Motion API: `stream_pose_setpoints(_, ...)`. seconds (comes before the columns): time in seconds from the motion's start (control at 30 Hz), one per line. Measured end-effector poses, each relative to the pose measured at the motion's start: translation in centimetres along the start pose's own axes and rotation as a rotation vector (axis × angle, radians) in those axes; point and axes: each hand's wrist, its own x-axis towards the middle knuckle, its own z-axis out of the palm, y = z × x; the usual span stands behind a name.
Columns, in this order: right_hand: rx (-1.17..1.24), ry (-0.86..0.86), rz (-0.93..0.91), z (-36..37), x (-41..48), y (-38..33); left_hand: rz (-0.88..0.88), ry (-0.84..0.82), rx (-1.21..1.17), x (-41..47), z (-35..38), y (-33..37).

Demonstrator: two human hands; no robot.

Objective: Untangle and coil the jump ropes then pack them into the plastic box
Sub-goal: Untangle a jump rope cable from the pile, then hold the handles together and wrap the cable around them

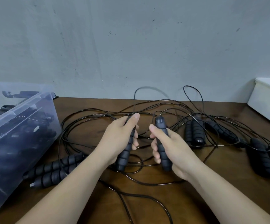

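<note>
Only bare wood I see runs along the table's (234, 172) near edge; tangled cords (147, 109) fill the middle, plastic box (18, 126) blocks left edge.

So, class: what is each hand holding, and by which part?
Left hand grips one jump-rope handle round its middle; right hand grips a second handle likewise.

Brown wooden table (211, 199): clear plastic box (18, 143) at left (dark handles inside), white bin (266, 102) at far right, tangled black ropes (89, 113) and foam handle pairs (50, 172) between.
</note>
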Motion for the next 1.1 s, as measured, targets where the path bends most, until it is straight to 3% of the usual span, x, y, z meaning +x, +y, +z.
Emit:
stream_pose_setpoints(0.13,0.141,-0.033,0.073,0.6,0.1,0.7,-0.031,-0.029,-0.102,-0.4,1.4,-0.4)
stream_pose_setpoints(0.23,0.213,-0.028,0.024,0.6,0.3,1.1,-0.106,-0.052,-0.232,-0.4,2.1,-0.9)
stream_pose_setpoints(0.43,0.000,0.079,-0.128,0.3,0.3,1.0,-0.155,-0.072,-0.247,0.3,2.0,-1.7)
stream_pose_setpoints(0.77,-0.123,0.076,-0.174,0.5,0.0,0.9,-0.082,-0.152,-0.263,0.5,1.7,-1.9)
stream_pose_setpoints(0.93,-0.148,0.038,-0.235,0.7,-0.4,0.6,0.005,-0.113,-0.226,0.7,1.8,-2.3)
stream_pose_setpoints(1.1,-0.320,-0.072,-0.292,0.4,-0.7,0.5,0.062,-0.084,-0.206,0.7,1.5,-2.1)
